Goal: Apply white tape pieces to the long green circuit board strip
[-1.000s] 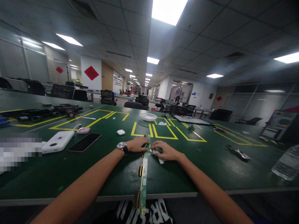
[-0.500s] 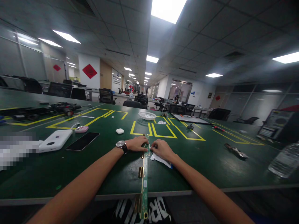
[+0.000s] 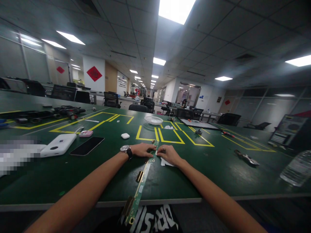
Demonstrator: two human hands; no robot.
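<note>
A long, narrow green circuit board strip [image 3: 143, 181] with gold-brown flex tabs on its left edge runs between my hands, its near end jutting past the table edge over my lap. My left hand [image 3: 143, 150], with a watch on the wrist, grips the strip's far part from the left, fingers closed. From the right, my right hand [image 3: 168, 154] has thumb and fingers pinched at the strip's edge. A small white bit shows by those fingertips; what exactly they pinch is too small to make out. Under the right hand lies a white paper piece [image 3: 165, 162], partly covered.
On the green table [image 3: 182, 184] are a black phone [image 3: 87, 146], a white power bank [image 3: 58, 145], a white earbud case [image 3: 125, 136] and a white round basket [image 3: 154, 120]. A clear plastic bottle [image 3: 297, 168] and a metal tool [image 3: 246, 158] lie to the right.
The circuit board strip has turned, its near end swinging left and its far end slightly right. My right hand now covers more of the white paper. Both hands stay close at the strip.
</note>
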